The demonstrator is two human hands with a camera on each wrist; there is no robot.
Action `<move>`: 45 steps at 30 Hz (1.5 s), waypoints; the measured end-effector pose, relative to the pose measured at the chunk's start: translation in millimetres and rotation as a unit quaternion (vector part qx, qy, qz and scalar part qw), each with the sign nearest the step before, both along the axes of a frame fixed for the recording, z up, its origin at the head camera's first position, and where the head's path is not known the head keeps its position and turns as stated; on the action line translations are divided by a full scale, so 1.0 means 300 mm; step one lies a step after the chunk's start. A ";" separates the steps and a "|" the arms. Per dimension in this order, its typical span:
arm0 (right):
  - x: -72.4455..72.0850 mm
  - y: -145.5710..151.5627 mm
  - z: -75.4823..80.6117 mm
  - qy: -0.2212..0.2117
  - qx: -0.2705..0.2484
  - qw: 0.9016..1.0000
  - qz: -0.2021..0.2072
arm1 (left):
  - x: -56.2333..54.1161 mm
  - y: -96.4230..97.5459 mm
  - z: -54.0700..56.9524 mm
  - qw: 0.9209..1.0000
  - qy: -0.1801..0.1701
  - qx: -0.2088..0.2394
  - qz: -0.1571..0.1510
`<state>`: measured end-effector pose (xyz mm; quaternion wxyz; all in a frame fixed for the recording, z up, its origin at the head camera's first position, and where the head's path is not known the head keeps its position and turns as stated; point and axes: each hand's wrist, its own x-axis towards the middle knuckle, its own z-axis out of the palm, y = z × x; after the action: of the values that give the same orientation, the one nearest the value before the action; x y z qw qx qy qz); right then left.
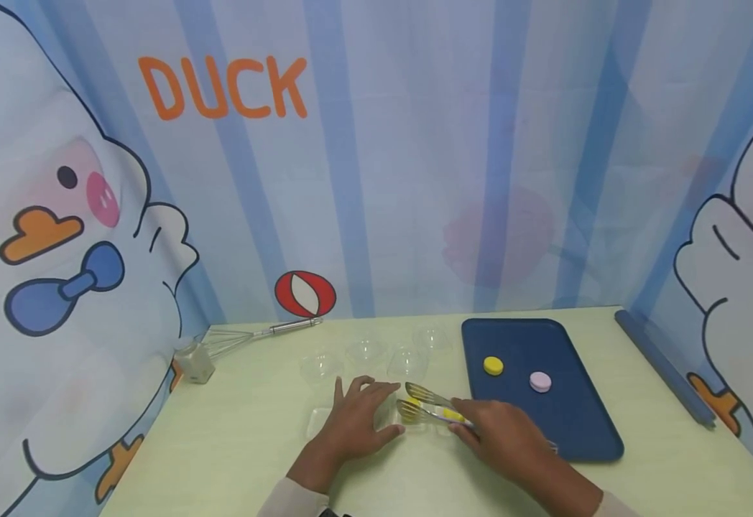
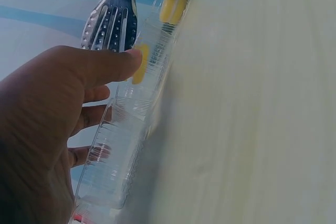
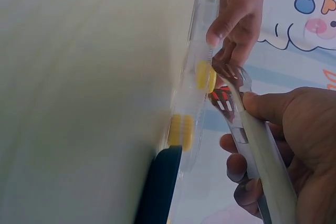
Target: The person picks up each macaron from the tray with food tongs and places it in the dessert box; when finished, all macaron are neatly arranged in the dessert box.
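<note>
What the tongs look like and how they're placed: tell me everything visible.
The tongs have shiny, metallic-looking slotted heads and a long, pale handle face. The right hand grips them, heads slightly parted and pointing toward the left hand, above the clear container by a yellow disc; whether they touch it is unclear.

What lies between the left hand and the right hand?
In the head view, the heads of the slotted tongs, yellow macarons and part of the clear plastic container lie between the left hand and the right hand.
</note>
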<state>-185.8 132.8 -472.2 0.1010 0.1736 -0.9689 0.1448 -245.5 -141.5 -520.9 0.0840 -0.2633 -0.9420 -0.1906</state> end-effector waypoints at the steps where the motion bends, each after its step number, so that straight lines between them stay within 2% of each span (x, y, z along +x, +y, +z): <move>1: 0.001 -0.004 -0.001 0.001 0.000 1.000 0.003 | 0.001 0.000 0.000 1.000 0.000 0.001 0.000; 12: -0.010 -0.031 -0.004 -0.007 0.019 1.000 -0.004 | -0.005 0.002 -0.006 1.000 -0.009 0.028 0.001; 20: -0.015 -0.047 0.000 -0.007 0.023 1.000 -0.002 | -0.006 -0.001 -0.006 1.000 -0.010 0.015 0.007; 36: -0.023 -0.045 0.006 -0.019 0.024 1.000 0.004 | 0.004 -0.004 -0.001 1.000 -0.014 0.019 0.004; 41: -0.024 -0.033 0.005 -0.035 0.009 0.999 -0.012 | 0.008 -0.002 0.007 1.000 -0.010 0.005 0.005; 45: -0.023 -0.018 0.005 -0.031 -0.002 0.999 -0.025 | 0.008 -0.008 0.022 1.000 -0.009 -0.014 0.013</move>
<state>-192.8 127.3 -470.8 0.0753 0.1449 -0.9752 0.1496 -243.2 -144.0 -514.2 0.0744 -0.2510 -0.9484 -0.1787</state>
